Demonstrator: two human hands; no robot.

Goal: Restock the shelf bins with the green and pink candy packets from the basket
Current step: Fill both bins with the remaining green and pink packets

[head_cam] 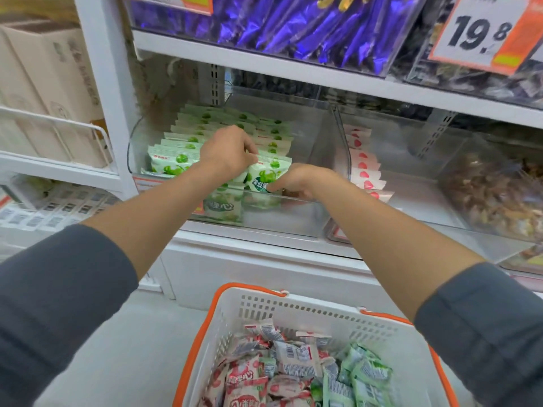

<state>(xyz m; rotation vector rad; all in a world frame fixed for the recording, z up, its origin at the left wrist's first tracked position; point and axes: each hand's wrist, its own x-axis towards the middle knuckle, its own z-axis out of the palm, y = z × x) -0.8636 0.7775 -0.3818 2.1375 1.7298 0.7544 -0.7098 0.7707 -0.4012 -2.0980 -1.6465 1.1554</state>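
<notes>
Both my hands reach into the clear left shelf bin (pixel 293 218), which holds rows of green candy packets (pixel 188 142). My left hand (pixel 226 151) pinches the top edge of the front green packet (pixel 267 174). My right hand (pixel 296 180) grips the same packet lower down, at the bin's front rim. The neighbouring clear bin (pixel 411 210) holds a short row of pink packets (pixel 364 168) at its left side. Below, the white basket with orange handles (pixel 293 312) holds several loose pink packets (pixel 244 374) and green packets (pixel 364 377).
The shelf above carries purple wrapped sweets (pixel 293 24) and a price sign reading 19.8 (pixel 479 33). A bin of brown snacks (pixel 496 192) stands at the right. Cardboard boxes (pixel 50 83) fill the shelf unit at the left. Grey floor lies left of the basket.
</notes>
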